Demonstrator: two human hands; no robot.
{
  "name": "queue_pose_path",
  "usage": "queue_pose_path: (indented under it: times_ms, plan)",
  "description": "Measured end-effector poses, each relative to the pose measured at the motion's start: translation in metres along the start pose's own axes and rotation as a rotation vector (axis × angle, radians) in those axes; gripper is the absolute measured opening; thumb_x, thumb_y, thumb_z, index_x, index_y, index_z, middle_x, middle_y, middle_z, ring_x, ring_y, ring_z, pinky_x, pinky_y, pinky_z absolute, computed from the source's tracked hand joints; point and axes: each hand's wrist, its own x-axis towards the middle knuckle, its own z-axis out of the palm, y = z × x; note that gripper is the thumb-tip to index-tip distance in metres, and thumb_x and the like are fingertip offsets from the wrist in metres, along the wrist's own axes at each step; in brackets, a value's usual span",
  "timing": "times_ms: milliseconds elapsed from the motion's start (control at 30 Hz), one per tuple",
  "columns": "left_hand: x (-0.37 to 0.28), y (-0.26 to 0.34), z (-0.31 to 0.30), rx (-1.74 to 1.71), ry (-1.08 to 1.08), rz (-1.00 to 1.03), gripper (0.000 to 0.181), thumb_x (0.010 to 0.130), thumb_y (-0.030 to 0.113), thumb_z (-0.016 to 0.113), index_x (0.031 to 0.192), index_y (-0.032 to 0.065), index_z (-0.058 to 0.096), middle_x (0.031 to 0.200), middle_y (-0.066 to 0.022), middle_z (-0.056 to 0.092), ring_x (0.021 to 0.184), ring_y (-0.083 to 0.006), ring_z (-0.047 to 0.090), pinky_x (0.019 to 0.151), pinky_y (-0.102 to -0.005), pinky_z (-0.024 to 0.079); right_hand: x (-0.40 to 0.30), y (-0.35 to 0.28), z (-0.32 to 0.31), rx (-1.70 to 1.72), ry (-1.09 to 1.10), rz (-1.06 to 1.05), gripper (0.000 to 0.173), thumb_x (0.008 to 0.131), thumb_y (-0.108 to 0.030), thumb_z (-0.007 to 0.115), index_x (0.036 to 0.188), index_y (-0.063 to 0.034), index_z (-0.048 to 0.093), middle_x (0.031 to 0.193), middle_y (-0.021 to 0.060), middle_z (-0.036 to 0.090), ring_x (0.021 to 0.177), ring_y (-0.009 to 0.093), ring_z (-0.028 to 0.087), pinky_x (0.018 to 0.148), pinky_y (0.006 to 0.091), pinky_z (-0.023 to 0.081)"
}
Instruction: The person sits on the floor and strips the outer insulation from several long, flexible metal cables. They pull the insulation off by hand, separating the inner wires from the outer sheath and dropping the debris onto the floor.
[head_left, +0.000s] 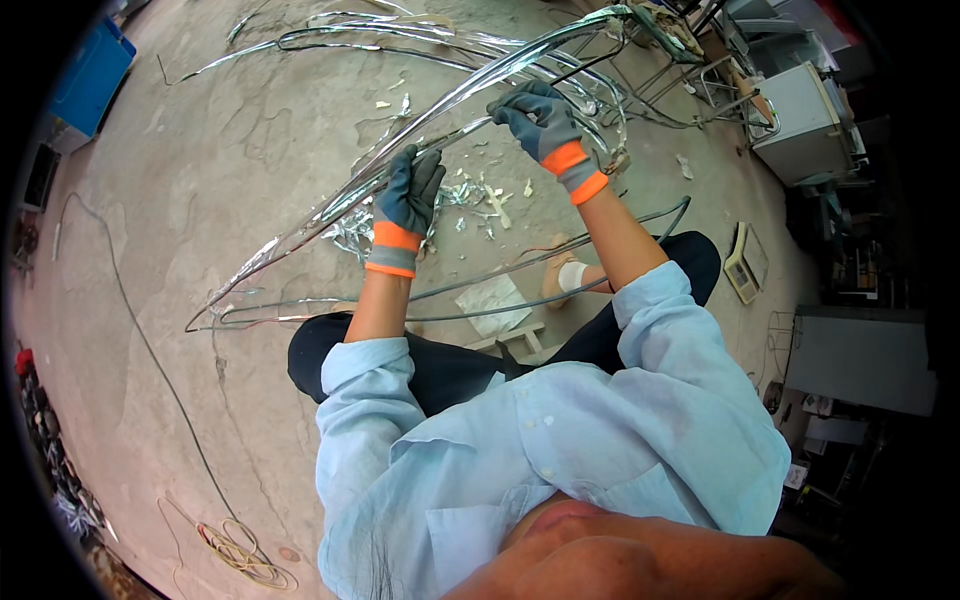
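Note:
My left hand (409, 187), in a grey work glove with an orange cuff, is at the lower edge of a long bundle of foil-covered tubing (330, 206); its fingers are bent against a strand. Up and to the right, my right hand (534, 120), gloved alike, pinches a thin dark tube with foil on it (469, 132). The bundle runs from a bend at the lower left to the upper right. Torn foil scraps (352, 231) and pale flakes (496, 206) lie on the floor below it. Bare grey tubing (480, 311) crosses in front of my legs.
More foil-covered tubing (375, 30) is spread at the top. Metal frames (720, 97) and a white cabinet (802, 120) stand at the right. A blue container (90, 75) is at the upper left. A coiled cord (240, 555) and a cable (142, 330) lie on the floor at the left.

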Motion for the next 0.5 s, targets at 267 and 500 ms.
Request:
queue_pose_path:
  times_ms: [267,500]
  plan:
    - [0.018,0.012,0.011,-0.086,0.103,0.041,0.03,0.094,0.016,0.053,0.118,-0.0014,0.051,0.121,-0.0173,0.057,0.116,-0.0341,0.054,0.101,-0.0485,0.046,-0.037,-0.036,0.016,0.129,-0.636,0.128,0.024,0.086,-0.029,0.063,0.087,-0.0061,0.071,0.086,0.0063,0.066,0.078,0.017,0.06,0.071,0.031,0.047]
    - [0.009,0.005,0.004,0.013,0.042,0.037,0.032,0.095,0.018,0.052,0.12,-0.0007,0.051,0.119,-0.0179,0.058,0.115,-0.033,0.055,0.1,-0.047,0.045,0.003,-0.025,0.0,0.56,-0.068,1.1,0.071,0.078,-0.071,0.053,0.097,-0.0036,0.066,0.087,0.0098,0.069,0.081,0.018,0.066,0.063,0.0225,0.047]
